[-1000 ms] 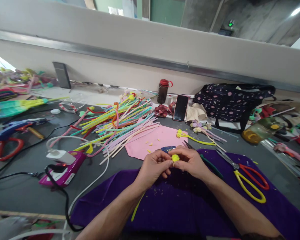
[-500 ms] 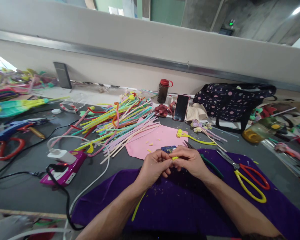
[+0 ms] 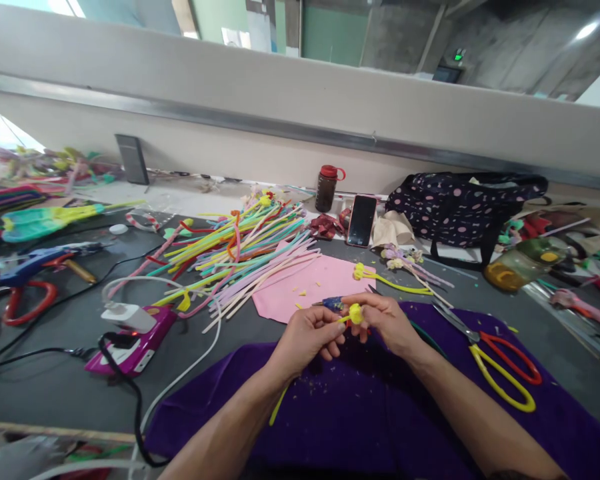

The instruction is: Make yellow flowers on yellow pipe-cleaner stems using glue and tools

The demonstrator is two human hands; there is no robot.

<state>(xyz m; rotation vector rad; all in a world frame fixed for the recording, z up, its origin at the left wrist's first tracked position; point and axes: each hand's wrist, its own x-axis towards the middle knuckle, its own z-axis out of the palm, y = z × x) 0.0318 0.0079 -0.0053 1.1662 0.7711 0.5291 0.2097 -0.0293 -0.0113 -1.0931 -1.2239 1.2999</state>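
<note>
My left hand [image 3: 314, 333] pinches a yellow pipe cleaner [image 3: 279, 404] close to its upper end; its long tail hangs out below the wrist. At that end sits a small round yellow flower head [image 3: 355, 313], and the fingers of my right hand [image 3: 386, 321] are closed about it. Both hands are over the purple cloth [image 3: 350, 407], which is sprinkled with tiny scraps. Just behind them lies a blue tool [image 3: 333, 303], partly covered by my fingers. A finished-looking yellow pipe cleaner flower [image 3: 359, 271] rests behind, on the pink sheet's edge.
Scissors with red and yellow handles [image 3: 505, 370] lie right on the cloth. A heap of coloured pipe cleaners [image 3: 240, 250] covers the pink sheet's [image 3: 300, 280] left side. A magenta power strip [image 3: 150, 347] with cables stands left. A phone [image 3: 361, 221], bottle [image 3: 326, 188] and patterned bag [image 3: 460, 207] are behind.
The yellow flower head, mostly covered by my fingers before, now shows between my hands. My right hand has shifted slightly and its fingers have loosened around it.
</note>
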